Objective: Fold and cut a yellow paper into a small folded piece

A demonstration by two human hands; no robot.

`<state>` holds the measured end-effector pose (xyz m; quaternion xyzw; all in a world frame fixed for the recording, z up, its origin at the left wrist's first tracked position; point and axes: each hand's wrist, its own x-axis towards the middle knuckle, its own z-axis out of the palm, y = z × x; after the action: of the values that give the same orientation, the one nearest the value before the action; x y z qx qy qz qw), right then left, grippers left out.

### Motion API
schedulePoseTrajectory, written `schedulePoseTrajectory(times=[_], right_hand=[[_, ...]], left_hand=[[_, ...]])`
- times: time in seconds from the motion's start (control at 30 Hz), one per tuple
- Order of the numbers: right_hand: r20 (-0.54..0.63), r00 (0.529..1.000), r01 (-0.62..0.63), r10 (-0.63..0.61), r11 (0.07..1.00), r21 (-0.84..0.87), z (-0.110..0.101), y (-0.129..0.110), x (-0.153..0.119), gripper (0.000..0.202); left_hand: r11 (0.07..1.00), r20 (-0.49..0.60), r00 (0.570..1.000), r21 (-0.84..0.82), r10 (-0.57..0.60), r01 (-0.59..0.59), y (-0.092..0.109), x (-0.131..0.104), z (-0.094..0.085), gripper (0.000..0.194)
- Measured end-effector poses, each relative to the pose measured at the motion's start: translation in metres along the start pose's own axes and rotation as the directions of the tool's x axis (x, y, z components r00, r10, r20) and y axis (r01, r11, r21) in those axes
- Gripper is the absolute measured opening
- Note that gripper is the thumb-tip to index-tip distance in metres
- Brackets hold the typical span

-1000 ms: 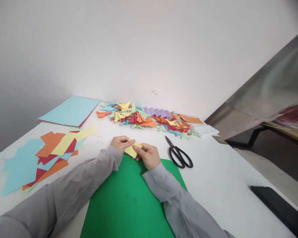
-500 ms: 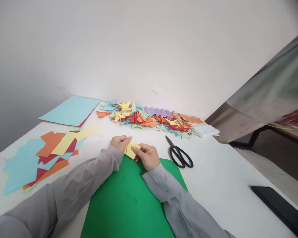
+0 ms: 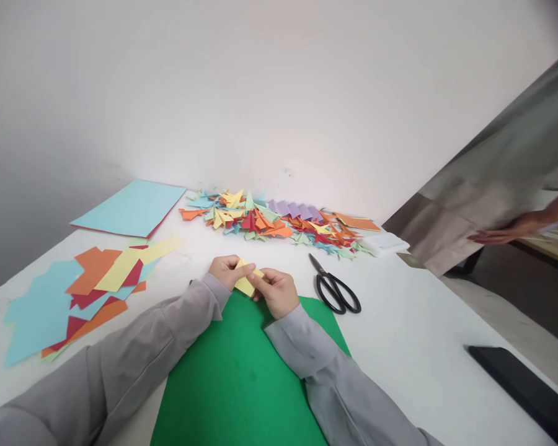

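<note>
A small piece of folded yellow paper is pinched between both my hands, just above the far edge of a green sheet. My left hand grips its left side, the thumb lying across the top. My right hand holds the right side, thumb on the face and fingers behind, partly hidden. Black-handled scissors lie to the right of my right hand, blades pointing away. Beyond my hands is a heap of folded paper planes in several colours.
Cut paper pieces are spread at the left, with a light blue stack of sheets behind them. Purple folded paper, orange sheets and a white packet sit near the wall. A black object lies at right. Another person's hand shows beyond the table.
My left thumb has slid right across the yellow paper, close to my right thumb. At the far right, the other person's hand has moved left and into fuller view.
</note>
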<state>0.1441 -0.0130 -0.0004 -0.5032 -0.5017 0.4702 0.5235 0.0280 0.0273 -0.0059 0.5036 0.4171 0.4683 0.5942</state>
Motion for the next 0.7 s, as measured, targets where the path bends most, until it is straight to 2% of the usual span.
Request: schedulePoseTrajectory(times=[0.27, 0.53, 0.7], right_hand=[[0.038, 0.999, -0.024, 0.026, 0.999, -0.037, 0.0008, 0.0036, -0.001, 0.036], [0.074, 0.992, 0.108, -0.098, 0.981, -0.158, 0.0001, 0.0019, -0.0028, 0.038], [0.055, 0.994, 0.1, -0.092, 0.981, -0.167, -0.0001, -0.0011, -0.0029, 0.04]], left_hand=[[0.994, 0.023, 0.997, -0.083, -0.067, 0.069, 0.002, -0.001, 0.0002, 0.04], [0.986, 0.064, 0.991, -0.106, -0.121, 0.127, 0.0052, -0.0024, 0.0016, 0.04], [0.988, 0.052, 0.992, -0.103, -0.112, 0.117, 0.0047, -0.0026, 0.0027, 0.038]])
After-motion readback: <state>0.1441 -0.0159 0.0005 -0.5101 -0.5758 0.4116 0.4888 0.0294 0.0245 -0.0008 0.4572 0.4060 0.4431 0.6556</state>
